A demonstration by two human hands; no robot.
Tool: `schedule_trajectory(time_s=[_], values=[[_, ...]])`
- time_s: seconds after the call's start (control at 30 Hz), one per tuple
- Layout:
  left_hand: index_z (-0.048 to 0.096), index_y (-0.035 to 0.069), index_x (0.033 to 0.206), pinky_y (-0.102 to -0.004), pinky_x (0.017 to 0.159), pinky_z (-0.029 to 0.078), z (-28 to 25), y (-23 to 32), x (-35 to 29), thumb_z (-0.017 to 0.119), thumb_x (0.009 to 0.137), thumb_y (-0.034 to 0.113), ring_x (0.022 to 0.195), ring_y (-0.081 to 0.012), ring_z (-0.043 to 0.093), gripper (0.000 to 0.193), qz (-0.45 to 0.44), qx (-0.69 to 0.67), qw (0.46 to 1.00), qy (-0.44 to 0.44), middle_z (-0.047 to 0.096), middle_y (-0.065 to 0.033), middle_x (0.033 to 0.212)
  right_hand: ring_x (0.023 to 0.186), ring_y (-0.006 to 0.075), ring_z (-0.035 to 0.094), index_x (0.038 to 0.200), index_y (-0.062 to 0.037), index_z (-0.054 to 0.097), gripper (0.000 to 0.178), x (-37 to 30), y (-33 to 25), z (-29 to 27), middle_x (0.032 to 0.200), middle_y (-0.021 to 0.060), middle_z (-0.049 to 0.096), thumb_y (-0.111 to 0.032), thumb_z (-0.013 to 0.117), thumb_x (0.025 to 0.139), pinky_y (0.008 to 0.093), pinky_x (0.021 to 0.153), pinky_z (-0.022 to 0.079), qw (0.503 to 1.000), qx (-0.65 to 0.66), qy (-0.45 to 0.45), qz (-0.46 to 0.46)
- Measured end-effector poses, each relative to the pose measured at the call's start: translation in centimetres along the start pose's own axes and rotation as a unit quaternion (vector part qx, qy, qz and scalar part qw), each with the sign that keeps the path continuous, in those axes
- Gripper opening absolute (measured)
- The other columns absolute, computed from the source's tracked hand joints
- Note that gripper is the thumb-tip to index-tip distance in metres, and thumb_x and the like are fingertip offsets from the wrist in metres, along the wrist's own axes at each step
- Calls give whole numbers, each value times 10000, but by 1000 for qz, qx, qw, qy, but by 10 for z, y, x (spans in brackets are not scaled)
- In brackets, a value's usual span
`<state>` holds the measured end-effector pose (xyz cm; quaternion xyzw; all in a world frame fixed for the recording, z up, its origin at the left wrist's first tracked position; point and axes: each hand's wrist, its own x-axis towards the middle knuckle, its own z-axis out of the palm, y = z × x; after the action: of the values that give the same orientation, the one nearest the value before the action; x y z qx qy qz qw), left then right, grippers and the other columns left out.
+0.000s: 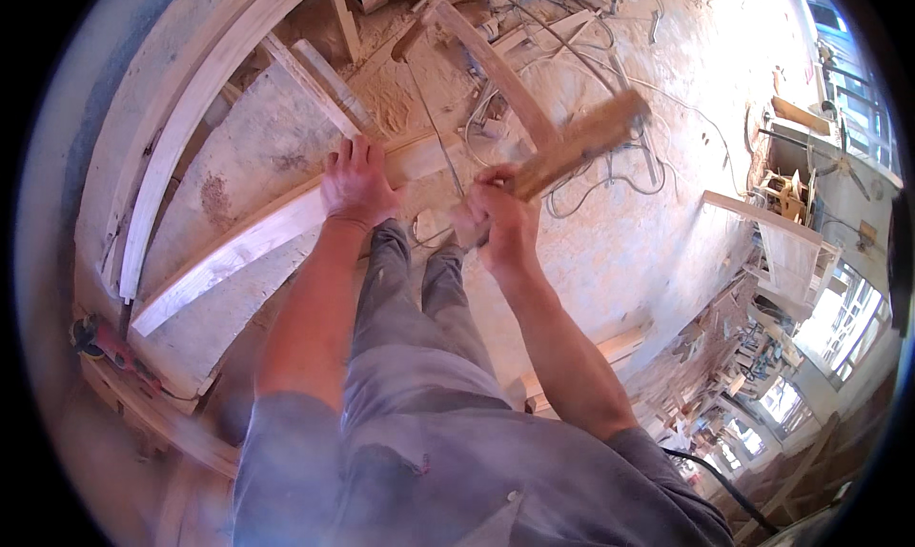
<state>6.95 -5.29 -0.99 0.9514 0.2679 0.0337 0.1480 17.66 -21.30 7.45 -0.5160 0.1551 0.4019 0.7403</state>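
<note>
A large wooden frame saw (500,75) reaches away from me, its thin blade running from the far arm back toward my right hand. My right hand (502,218) is closed round the near end arm of the saw, which is partly blurred. Under the blade lies the end of a long pale wooden beam (253,237), which slants down to the left. My left hand (357,185) bears down on this beam just left of the blade, fingers bent over its far edge. Whether the blade has cut into the wood cannot be made out.
Curved wooden rails (181,156) and crosspieces stand at the left. A red power tool (119,356) lies at the lower left. Sawdust, offcuts and cables (610,180) litter the floor ahead. A wooden stand (786,252) and scrap piles are at the right.
</note>
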Motion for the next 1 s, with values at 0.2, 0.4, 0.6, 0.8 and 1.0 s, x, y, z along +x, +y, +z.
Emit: schedule_trajectory(time_s=[0.2, 0.4, 0.6, 0.8, 1.0], values=[[619, 60, 1065, -458, 909, 452, -3, -4, 3, 815, 607, 401, 1104, -311, 540, 604, -33, -13, 997, -63, 563, -130, 1138, 560, 221, 453, 887, -186, 451, 146, -185, -45, -80, 640, 57, 459, -278, 443, 1001, 420, 523, 382, 885, -461, -69, -15], [615, 60, 1037, -459, 903, 456, 1, -4, 1, 815, 607, 395, 1098, -313, 542, 581, -22, -4, 999, -47, 566, -125, 1127, 657, 198, 523, 891, -89, 527, 63, -43, 19, -69, 649, 39, 464, -114, 580, 869, 371, 594, 436, 970, -232, 36, -62], [612, 65, 1035, -452, 914, 463, -4, 0, 3, 816, 610, 371, 1092, -311, 542, 563, -34, 5, 998, -61, 574, -122, 1130, 565, 162, 509, 993, -39, 528, 216, 4, -16, 10, 685, 33, 473, 9, 611, 800, 338, 544, 437, 996, -80, -42, -11], [617, 81, 1038, -445, 922, 464, -4, 4, 2, 815, 641, 401, 1090, -301, 543, 547, -13, 28, 1000, -5, 577, -107, 1124, 571, 200, 568, 930, -76, 546, 209, -102, -37, -44, 762, 86, 569, 2, 661, 774, 344, 471, 439, 970, -235, 58, 3], [640, 75, 1202, -390, 987, 491, -9, -1, 9, 862, 639, 377, 1133, -308, 583, 676, -20, -57, 997, -57, 622, -108, 1168, 507, 191, 459, 962, -55, 462, 152, -115, -25, -57, 580, 58, 419, 2, 550, 852, 414, 595, 452, 997, 73, 38, 12]])
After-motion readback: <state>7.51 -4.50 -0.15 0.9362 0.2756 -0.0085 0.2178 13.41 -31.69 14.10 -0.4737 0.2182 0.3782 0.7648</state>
